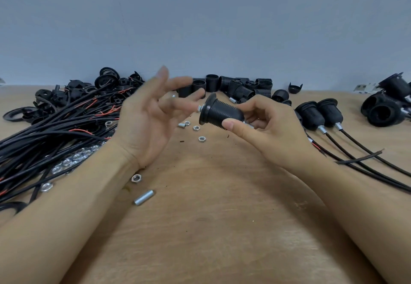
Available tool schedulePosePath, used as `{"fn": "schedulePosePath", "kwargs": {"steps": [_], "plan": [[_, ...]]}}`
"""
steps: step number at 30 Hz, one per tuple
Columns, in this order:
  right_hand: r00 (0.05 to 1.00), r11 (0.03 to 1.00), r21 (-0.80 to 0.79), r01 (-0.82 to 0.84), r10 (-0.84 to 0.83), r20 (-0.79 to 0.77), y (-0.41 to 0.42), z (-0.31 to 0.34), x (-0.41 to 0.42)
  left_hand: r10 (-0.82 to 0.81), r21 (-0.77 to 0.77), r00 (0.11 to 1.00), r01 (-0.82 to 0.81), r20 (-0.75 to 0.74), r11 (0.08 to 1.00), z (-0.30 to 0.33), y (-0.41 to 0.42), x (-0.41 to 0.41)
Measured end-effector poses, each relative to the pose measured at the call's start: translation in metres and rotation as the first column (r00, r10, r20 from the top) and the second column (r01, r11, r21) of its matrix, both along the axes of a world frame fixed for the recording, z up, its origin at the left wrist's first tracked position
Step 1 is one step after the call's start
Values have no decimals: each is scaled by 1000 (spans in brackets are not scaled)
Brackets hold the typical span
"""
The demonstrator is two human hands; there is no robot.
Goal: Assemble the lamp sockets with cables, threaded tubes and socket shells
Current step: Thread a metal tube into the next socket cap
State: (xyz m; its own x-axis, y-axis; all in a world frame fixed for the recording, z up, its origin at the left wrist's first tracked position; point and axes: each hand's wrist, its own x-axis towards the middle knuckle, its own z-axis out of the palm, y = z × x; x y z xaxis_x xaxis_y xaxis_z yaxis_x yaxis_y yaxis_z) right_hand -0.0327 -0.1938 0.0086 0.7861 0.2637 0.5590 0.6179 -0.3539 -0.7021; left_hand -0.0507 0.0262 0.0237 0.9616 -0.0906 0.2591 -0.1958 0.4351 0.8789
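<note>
— Socket shell (220,111), where is it at this moment?

— It is in my right hand (264,125), above the middle of the bench (211,228). My thumb and my fingers are curled around its narrow end. It lies on its side, and the wide flange points to my left hand (148,123). A silver threaded tube (249,125) comes out from the narrow end, between my fingers.

— And the left hand, does it hold something?

— No, it holds nothing. The fingers are spread and relaxed, just beside the flange. The picture is blurred there, so I cannot tell if a fingertip touches it.

— What lies around on the bench?

— On my left is a big bundle of black cables (51,132) with loose nuts (73,161) near it. 1 spare tube (144,197) lies near my left forearm. At the back stand empty shells (233,86). On my right lie 2 finished sockets (318,114) with their cables.
</note>
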Motion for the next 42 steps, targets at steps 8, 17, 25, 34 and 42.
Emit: {"fn": "schedulePosePath", "kwargs": {"steps": [8, 17, 25, 34, 42], "plan": [[1000, 999, -50, 4, -5, -10, -3, -2, 1, 58, 144, 998, -57, -3, 988, -2, -10, -1], [949, 947, 110, 301, -309, 59, -6, 7, 6, 320, 364, 945, -320, 61, 875, -10, -12, 4], [633, 622, -241, 745, -773, -36, -45, 12, 26, 261, 834, 862, -495, 435, 244, -31, -5, 9], [722, 701, -174, 692, -667, 183, -30, 6, 23, 190, 909, 896, -414, 401, 38, -31, 8, 13], [987, 849, -526, -53, 123, 100, 33, -16, -8, 177, 915, 901, -369, 395, -163, -30, 20, 18]]}}
